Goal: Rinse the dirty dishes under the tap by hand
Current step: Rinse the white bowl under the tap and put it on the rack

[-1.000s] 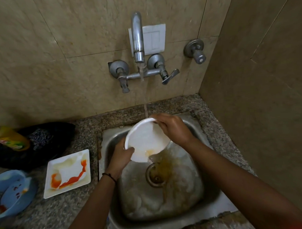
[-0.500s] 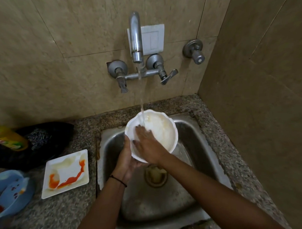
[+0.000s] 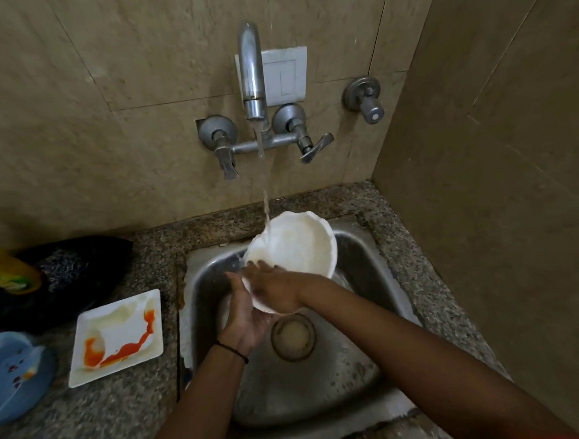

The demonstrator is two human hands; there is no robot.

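You have one white bowl (image 3: pixel 299 248) in work, tilted toward you over the back of the single steel sink (image 3: pixel 375 275). Its far rim reaches the sink's back edge. One spout (image 3: pixel 252 73) runs one thin stream of water (image 3: pixel 264 187) onto the bowl's left rim.

Your left hand (image 3: pixel 244 314) grips the bowl from below at its near-left edge, with the thumb up at the rim. Your right hand (image 3: pixel 274 285) lies flat inside the bowl's near rim, fingers spread and straight, holding nothing.

Below the spout are two lever handles, one to its left (image 3: pixel 225 156) and one to its right (image 3: pixel 315 147). A separate valve (image 3: pixel 366 98) sits further right on the wall.

Waiting on the left counter (image 3: pixel 131 415) is one square plate (image 3: pixel 116 337) smeared with orange-red sauce, just beside the sink's left rim but not touching it. Blue dishware (image 3: pixel 18 373) is cut off by the frame edge, so you cannot tell whether it is one piece or two. Behind them lie one dark cloth (image 3: pixel 70 273) and one yellow-green bottle (image 3: pixel 7 272).

The near half of the basin is open steel around its one drain (image 3: pixel 294 337), under your forearms. On the right, only a narrow strip of counter separates the sink from the side wall (image 3: pixel 493 179).
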